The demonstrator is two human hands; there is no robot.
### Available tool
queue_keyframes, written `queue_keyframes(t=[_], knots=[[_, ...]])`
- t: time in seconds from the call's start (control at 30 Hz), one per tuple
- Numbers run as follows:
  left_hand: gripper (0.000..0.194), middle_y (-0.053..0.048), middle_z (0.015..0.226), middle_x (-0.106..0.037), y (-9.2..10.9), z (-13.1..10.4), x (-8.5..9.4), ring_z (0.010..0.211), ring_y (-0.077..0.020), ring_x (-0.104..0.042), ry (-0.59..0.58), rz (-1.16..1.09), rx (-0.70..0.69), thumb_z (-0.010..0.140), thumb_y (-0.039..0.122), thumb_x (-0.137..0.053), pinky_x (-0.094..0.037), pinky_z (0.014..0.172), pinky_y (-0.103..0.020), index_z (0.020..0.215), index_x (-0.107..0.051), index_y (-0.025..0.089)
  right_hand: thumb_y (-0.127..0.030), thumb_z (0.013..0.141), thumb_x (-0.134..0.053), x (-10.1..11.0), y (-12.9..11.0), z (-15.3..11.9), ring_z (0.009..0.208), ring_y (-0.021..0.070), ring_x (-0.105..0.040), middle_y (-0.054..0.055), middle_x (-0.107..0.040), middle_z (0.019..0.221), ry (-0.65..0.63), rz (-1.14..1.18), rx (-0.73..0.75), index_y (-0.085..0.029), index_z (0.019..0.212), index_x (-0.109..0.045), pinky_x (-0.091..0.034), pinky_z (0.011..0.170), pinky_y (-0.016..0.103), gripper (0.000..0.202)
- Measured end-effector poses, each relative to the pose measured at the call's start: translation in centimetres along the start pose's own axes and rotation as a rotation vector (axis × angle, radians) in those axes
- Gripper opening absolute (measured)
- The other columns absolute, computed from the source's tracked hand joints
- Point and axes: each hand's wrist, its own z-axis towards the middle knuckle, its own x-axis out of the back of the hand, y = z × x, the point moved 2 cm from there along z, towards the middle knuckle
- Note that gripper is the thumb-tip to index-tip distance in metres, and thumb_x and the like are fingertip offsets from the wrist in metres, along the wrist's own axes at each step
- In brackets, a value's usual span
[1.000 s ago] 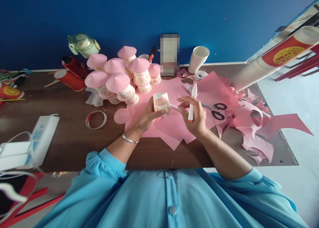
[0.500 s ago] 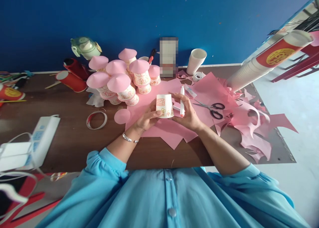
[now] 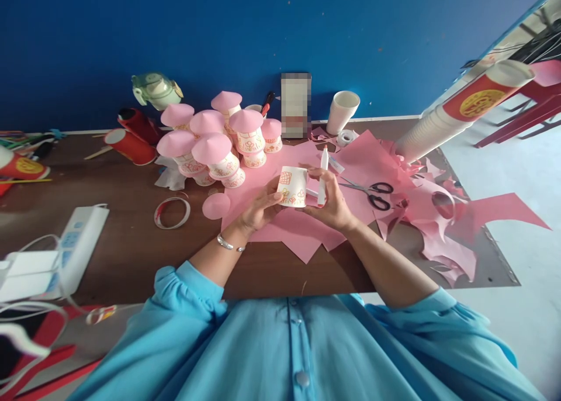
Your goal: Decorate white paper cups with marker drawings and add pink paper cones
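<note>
A white paper cup (image 3: pixel 294 186) is held upside down and slightly tilted above the pink paper. Drawn on it are an orange lattice patch and a row of flowers near the rim. My left hand (image 3: pixel 262 207) is closed on its left side, thumb on the front. In my right hand (image 3: pixel 333 205) a white marker (image 3: pixel 323 176) stands nearly upright, orange tip upward, while the fingers touch the cup's right side. A pink paper disc (image 3: pixel 216 206) lies left of my left hand. Beyond it stand several cup towers with pink cone roofs (image 3: pixel 212 148).
Black-handled scissors (image 3: pixel 377 196) lie on the pink sheets (image 3: pixel 302 237) at right, near paper scraps (image 3: pixel 447 249). A long cup stack (image 3: pixel 425 132) leans at the table's right end. A tape roll (image 3: pixel 172 213) and power strip (image 3: pixel 83 243) lie left; a phone-like slab (image 3: pixel 295 106) stands behind.
The cup has turned and tilted slightly between my hands, showing more of its flower row. The marker has shifted a little up and right with my right hand. The view has swung slightly.
</note>
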Motion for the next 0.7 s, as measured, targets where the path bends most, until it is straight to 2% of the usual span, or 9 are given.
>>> queue_keyframes(t=[0.13,0.27,0.33,0.53,0.6,0.7], knots=[[0.069,-0.010,0.137,-0.067,0.3,0.2,-0.2,0.134,-0.0358,-0.061,0.109,0.280,-0.187,0.077,0.059,-0.085,-0.057,0.103,-0.051,0.134,-0.061,0.028,-0.048,0.094,-0.080,-0.1,-0.1,0.1,0.136,0.0356,-0.067,0.020,-0.066,0.146,0.025,-0.227,0.130,-0.026,0.150,-0.040,-0.059,0.105,0.058,0.071],[0.069,-0.007,0.120,-0.070,0.0,0.5,-0.4,0.112,-0.0293,-0.068,0.118,0.371,-0.148,0.077,0.054,-0.089,-0.059,0.096,-0.049,0.132,-0.059,0.025,-0.044,0.097,-0.077,-0.5,-0.1,0.0,0.137,0.0351,-0.066,0.021,-0.064,0.149,-0.010,-0.259,0.173,-0.024,0.154,-0.036,-0.060,0.103,0.056,0.072],[0.071,-0.008,0.116,-0.070,-0.3,0.6,-0.4,0.108,-0.0281,-0.069,0.151,0.427,-0.137,0.076,0.056,-0.089,-0.059,0.094,-0.048,0.132,-0.057,0.024,-0.043,0.099,-0.074,-0.6,0.0,-0.1,0.138,0.0351,-0.066,0.022,-0.063,0.151,-0.024,-0.269,0.161,-0.024,0.155,-0.035,-0.061,0.103,0.055,0.070],[0.092,-0.017,0.134,-0.060,-0.7,0.6,0.0,0.130,-0.0388,-0.059,0.313,0.741,-0.279,0.063,0.068,-0.092,-0.054,0.108,-0.059,0.135,-0.057,0.022,-0.045,0.097,-0.076,-0.5,0.5,-0.4,0.141,0.0356,-0.064,0.020,-0.061,0.154,-0.021,-0.271,0.130,-0.027,0.156,-0.036,-0.060,0.107,0.056,0.073],[0.095,-0.017,0.136,-0.059,-0.8,0.6,0.0,0.127,-0.0371,-0.061,0.331,0.762,-0.315,0.063,0.064,-0.095,-0.055,0.107,-0.058,0.137,-0.054,0.022,-0.045,0.097,-0.076,-0.5,0.6,-0.5,0.142,0.0356,-0.062,0.019,-0.060,0.155,-0.025,-0.268,0.135,-0.028,0.157,-0.035,-0.059,0.109,0.056,0.074],[0.093,-0.015,0.135,-0.061,-1.0,0.6,0.1,0.117,-0.0311,-0.066,0.301,0.641,-0.314,0.067,0.057,-0.095,-0.060,0.097,-0.052,0.139,-0.047,0.024,-0.044,0.097,-0.076,-0.5,0.5,-0.5,0.142,0.0346,-0.063,0.020,-0.060,0.155,-0.008,-0.247,0.147,-0.027,0.157,-0.036,-0.059,0.110,0.056,0.074]])
